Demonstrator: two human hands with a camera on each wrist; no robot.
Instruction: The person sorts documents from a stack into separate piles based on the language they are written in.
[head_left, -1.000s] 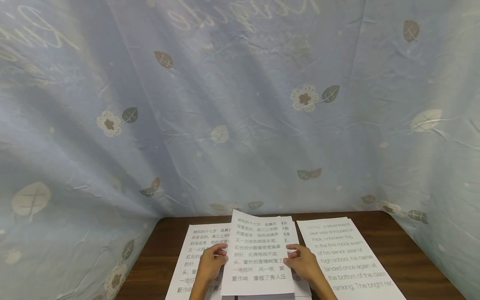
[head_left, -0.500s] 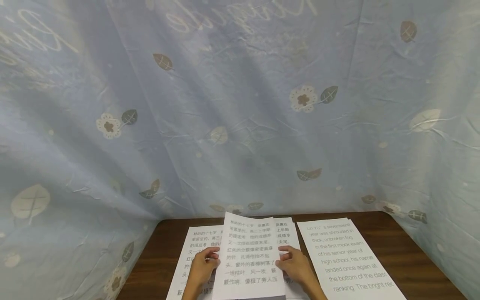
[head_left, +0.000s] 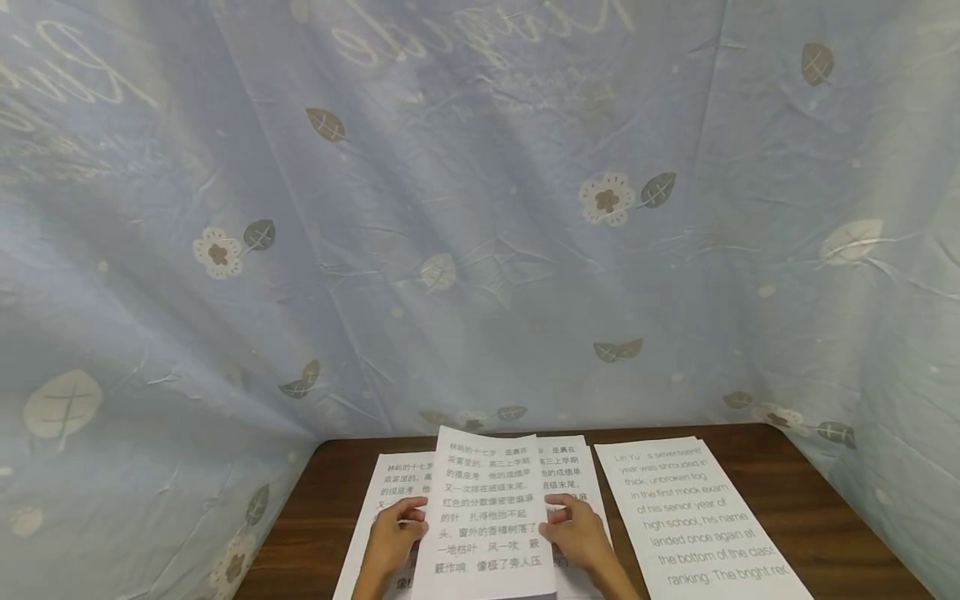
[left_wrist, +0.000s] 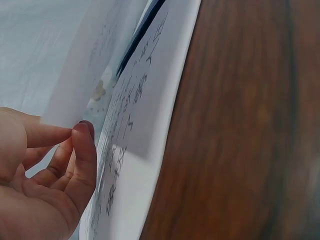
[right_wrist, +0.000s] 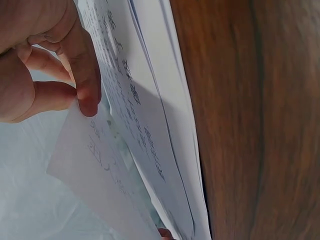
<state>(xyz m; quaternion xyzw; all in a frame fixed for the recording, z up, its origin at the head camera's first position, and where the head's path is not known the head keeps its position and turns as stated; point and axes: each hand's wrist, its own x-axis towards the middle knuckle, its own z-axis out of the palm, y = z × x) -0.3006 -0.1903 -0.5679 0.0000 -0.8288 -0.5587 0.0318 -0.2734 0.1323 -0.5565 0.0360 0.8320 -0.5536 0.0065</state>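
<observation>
A sheet of paper (head_left: 487, 521) printed with Chinese characters is held up, tilted, in front of me. My left hand (head_left: 393, 533) pinches its left edge between thumb and fingers, and my right hand (head_left: 577, 533) pinches the right edge. In the left wrist view the sheet (left_wrist: 82, 70) stands clear above a printed pile (left_wrist: 150, 90); the right wrist view shows a gap too, under the sheet (right_wrist: 95, 165). Behind it in the head view, a left paper stack (head_left: 405, 467) and a middle paper stack (head_left: 566, 467) with the same text are partly hidden.
To the right lies another paper stack (head_left: 690, 517) with large English print. All the stacks rest on a dark brown wooden table (head_left: 795, 492). A pale blue curtain (head_left: 510, 250) with leaf and flower patterns hangs around the table's back and sides.
Both hands have moved left together with the sheet, which now covers more of the left stack and uncovers more of the middle one. The English stack stays in place.
</observation>
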